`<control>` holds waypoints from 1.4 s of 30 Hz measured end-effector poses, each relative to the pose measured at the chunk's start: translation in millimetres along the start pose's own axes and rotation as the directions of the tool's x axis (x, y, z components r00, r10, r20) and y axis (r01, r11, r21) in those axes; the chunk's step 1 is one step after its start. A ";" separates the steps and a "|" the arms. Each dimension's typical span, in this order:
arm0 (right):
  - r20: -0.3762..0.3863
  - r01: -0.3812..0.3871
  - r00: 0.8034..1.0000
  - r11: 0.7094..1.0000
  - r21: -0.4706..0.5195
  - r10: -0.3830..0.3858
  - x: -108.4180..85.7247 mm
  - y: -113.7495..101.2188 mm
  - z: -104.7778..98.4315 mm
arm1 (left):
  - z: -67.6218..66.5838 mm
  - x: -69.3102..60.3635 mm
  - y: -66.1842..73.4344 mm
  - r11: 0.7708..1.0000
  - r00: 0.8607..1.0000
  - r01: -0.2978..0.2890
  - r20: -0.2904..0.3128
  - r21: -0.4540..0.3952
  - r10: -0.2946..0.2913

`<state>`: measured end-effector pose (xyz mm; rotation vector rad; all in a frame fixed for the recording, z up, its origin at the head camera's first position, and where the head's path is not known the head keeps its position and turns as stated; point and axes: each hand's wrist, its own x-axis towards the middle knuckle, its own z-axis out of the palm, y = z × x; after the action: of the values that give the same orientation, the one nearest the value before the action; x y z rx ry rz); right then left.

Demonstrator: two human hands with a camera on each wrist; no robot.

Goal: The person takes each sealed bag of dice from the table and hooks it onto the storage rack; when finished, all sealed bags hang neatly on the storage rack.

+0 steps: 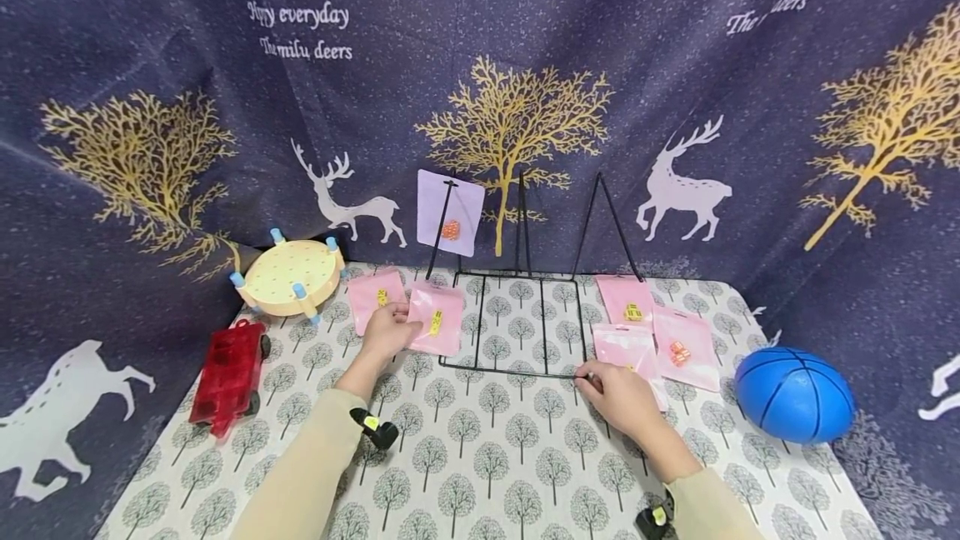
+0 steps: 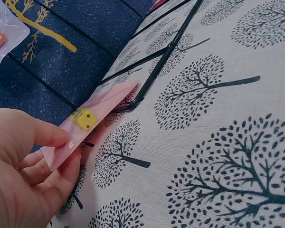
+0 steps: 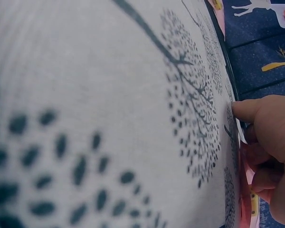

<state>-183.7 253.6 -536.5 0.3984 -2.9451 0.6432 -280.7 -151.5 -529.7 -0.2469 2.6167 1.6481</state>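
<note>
Currently, my left grip [image 1: 388, 333] pinches a pink bag [image 1: 448, 313] of yellow dice [image 1: 436, 322]; my right grip [image 1: 621, 397] holds the black wire rack's [image 1: 544, 327] near corner.

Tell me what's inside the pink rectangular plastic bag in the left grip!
The pink bag in the left grip holds yellow cube-shaped dice with dark dots. Their backs are hidden, and the grip covers part of the bag's edge.

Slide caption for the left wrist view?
Left hand pinching a pink bag of yellow dice near the black rack.
</note>
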 end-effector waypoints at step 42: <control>-0.002 -0.010 1.000 1.000 0.004 0.010 0.7 1.0 2.1 | -13.8 -55.0 3.3 0.955 0.994 -0.110 -0.036 -0.276 0.104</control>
<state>-184.8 253.4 -538.7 0.3834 -2.9464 0.6501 -226.2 -156.3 -514.3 -0.1321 2.4453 2.0598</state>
